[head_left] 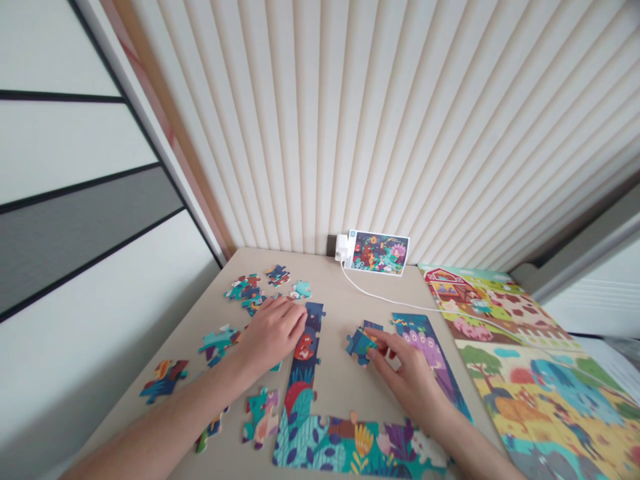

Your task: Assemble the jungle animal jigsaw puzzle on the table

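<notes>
My right hand point(407, 370) is closed in a pinch on a blue puzzle piece point(361, 347), held over the inside of a partly joined puzzle frame. Another dark blue piece point(373, 325) shows just behind its fingertips. My left hand point(277, 325) is curled with fingers together beside the top of the joined left strip point(304, 350); whatever lies under its fingers is hidden. The joined bottom strip point(345, 443) has leaves and flowers, and the right strip point(425, 343) a purple shape. My right forearm covers part of the lower right corner.
Loose puzzle pieces point(246, 288) lie in clusters on the left of the beige table point(205, 297). A picture card point(379, 253) leans at the back near a white charger point(341, 248), whose cable point(380, 295) runs right. Two finished puzzles point(560, 393) cover the right side.
</notes>
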Demonstrator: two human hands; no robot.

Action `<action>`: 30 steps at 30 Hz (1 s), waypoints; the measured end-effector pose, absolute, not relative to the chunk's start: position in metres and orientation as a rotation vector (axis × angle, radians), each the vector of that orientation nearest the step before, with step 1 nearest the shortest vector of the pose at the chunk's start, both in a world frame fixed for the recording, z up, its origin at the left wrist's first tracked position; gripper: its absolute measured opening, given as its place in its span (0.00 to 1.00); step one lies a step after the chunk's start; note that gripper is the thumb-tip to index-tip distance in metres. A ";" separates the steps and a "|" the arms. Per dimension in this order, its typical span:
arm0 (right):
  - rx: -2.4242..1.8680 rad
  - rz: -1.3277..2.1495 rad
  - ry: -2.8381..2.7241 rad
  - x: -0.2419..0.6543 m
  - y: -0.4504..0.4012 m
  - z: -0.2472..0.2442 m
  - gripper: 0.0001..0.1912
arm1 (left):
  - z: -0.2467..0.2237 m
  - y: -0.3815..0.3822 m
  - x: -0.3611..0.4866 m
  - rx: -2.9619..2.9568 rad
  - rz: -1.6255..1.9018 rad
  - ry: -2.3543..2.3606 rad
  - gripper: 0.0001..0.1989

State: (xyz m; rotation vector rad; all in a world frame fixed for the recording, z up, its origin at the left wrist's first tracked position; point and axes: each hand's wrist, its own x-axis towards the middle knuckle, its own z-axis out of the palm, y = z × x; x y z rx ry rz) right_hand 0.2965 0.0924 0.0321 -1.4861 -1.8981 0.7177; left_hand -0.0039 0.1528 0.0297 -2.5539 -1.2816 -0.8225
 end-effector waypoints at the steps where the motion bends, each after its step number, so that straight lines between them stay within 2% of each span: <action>1: -1.495 0.718 -1.895 0.297 0.093 0.031 0.20 | 0.028 0.154 -0.004 -2.555 -0.819 -1.284 0.08; 30: -1.552 0.794 -1.757 0.296 0.099 0.030 0.21 | 0.014 0.150 0.009 -2.742 -0.718 -1.211 0.09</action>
